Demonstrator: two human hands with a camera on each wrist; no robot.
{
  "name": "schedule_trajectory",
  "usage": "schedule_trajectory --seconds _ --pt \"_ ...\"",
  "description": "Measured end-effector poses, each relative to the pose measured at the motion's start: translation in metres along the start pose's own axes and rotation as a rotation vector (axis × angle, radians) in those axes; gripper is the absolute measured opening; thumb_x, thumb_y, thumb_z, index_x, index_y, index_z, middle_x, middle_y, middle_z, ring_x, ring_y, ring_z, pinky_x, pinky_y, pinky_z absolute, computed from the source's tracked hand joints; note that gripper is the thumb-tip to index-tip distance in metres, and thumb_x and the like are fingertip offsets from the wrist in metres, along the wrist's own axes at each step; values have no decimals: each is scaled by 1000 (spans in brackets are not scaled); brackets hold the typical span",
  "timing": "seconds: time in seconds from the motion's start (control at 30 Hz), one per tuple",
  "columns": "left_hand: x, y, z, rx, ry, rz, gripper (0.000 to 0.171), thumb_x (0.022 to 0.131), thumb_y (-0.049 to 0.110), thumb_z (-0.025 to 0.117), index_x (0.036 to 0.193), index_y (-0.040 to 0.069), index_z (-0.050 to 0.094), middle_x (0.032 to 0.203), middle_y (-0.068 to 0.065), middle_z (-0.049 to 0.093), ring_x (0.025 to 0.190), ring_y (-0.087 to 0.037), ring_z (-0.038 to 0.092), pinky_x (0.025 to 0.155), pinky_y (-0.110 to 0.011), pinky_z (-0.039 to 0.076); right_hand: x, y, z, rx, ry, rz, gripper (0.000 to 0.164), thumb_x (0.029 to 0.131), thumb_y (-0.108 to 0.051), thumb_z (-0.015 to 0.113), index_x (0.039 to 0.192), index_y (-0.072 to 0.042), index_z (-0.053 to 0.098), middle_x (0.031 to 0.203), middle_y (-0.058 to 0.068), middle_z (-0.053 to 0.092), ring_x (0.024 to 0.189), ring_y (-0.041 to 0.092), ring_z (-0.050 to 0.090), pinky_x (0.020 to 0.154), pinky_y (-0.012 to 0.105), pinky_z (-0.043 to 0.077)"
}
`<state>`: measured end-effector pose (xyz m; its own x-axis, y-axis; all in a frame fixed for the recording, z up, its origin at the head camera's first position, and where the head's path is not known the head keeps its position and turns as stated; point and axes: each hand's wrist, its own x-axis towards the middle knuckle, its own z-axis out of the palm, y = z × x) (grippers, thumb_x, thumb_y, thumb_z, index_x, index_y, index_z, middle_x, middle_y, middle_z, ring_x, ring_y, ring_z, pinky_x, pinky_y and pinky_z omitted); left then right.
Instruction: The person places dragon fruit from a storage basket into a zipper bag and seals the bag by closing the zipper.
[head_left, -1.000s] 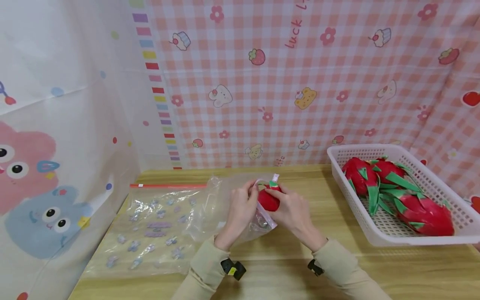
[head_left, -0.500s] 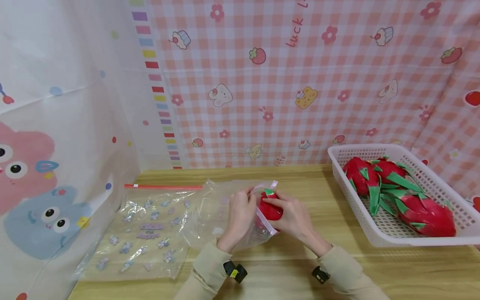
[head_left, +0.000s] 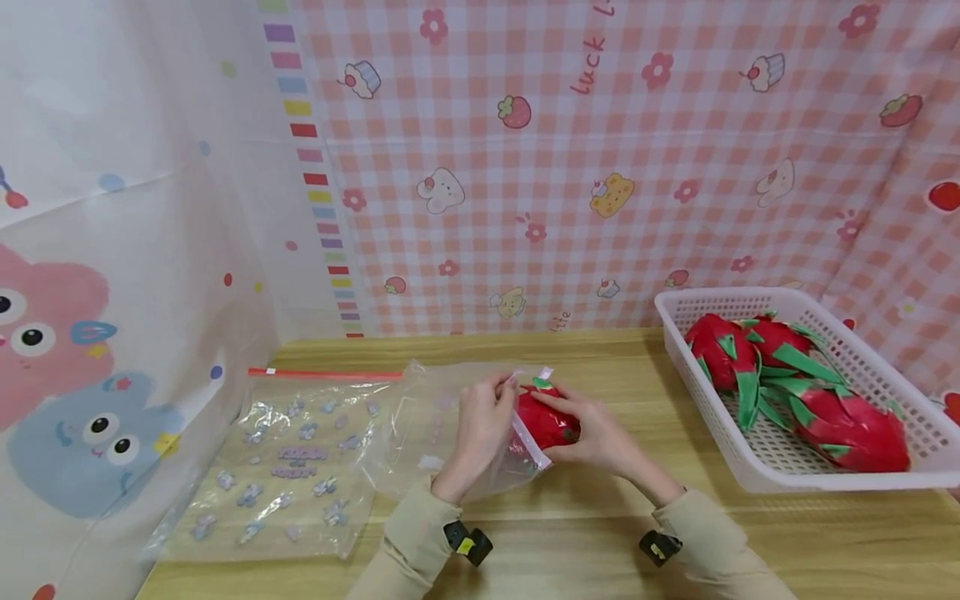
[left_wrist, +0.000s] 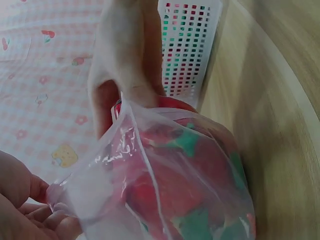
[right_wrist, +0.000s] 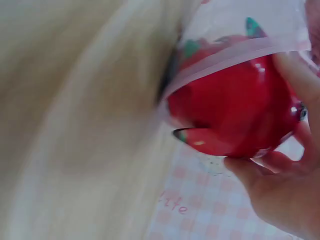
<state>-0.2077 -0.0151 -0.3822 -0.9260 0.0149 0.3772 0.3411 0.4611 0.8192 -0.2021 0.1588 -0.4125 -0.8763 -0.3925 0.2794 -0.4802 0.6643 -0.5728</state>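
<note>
My left hand [head_left: 482, 425] pinches the edge of a clear zip bag [head_left: 427, 417] near its mouth, thumb and fingers on the film. In my right hand [head_left: 600, 433] is a red dragon fruit [head_left: 549, 421] with green-tipped scales, gripped by its outer end. The right wrist view shows this dragon fruit [right_wrist: 235, 105] partly inside the bag, its near part sticking out past the pale zip strip [right_wrist: 225, 60]. Through the film in the left wrist view, red and green fruit skin [left_wrist: 190, 175] fills the bag's front.
A second clear bag [head_left: 300, 500] with a red zip and printed flowers lies flat on the wooden table [head_left: 600, 542] at the left. On the right stands a white perforated basket [head_left: 847, 482] holding three dragon fruits [head_left: 855, 429]. A checked cloth [head_left: 562, 250] hangs behind.
Bag and both hands came slightly nearer to me, then the right hand shifted right to the dragon fruit's outer end. The flat bag slid a little left. My left hand keeps the bag's edge.
</note>
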Motion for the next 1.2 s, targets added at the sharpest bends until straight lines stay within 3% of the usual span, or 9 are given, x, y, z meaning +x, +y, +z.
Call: schedule_trajectory --seconds 0.27,0.5,0.7,0.9,1.03,1.2 --pt "-2 2 -1 115 0 8 23 92 6 53 104 -5 70 89 -19 73 56 -10 50 42 -16 36 -6 0 6 -57 120 -74 61 62 -14 87 120 -11 67 128 26 59 106 37 64 81 44 56" --pt "-3 2 -2 90 13 46 22 92 5 54 104 -6 69 85 -18 72 57 -10 48 44 -16 36 -3 -6 5 -148 82 -150 62 61 -17 88 119 -15 68 131 21 58 108 34 64 81 40 57" --pt "-3 -2 -4 74 53 14 23 91 3 53 104 -8 69 87 -21 72 53 -9 46 42 -16 34 -4 -9 7 -225 108 -226 62 61 -21 89 119 -13 68 128 21 60 103 31 66 77 38 58" --pt "-1 -5 -5 116 102 -21 24 89 3 52 100 -6 70 88 -19 73 57 -11 49 45 -18 37 -8 -13 2 -171 163 -163 61 60 -23 89 117 -14 69 126 21 62 102 31 67 77 38 58" --pt "1 -3 -6 113 111 -14 24 90 3 52 101 -5 71 83 -17 73 52 -9 43 42 -18 33 -8 -18 -7 -132 190 -130 59 62 -27 89 117 -16 69 125 19 63 99 28 69 73 36 59" --pt "1 0 -6 90 101 7 22 90 5 54 100 -3 72 77 -14 72 52 -8 44 42 -17 33 -6 -22 -10 -229 218 -178 59 60 -32 89 115 -19 70 122 15 66 100 27 68 71 35 58"
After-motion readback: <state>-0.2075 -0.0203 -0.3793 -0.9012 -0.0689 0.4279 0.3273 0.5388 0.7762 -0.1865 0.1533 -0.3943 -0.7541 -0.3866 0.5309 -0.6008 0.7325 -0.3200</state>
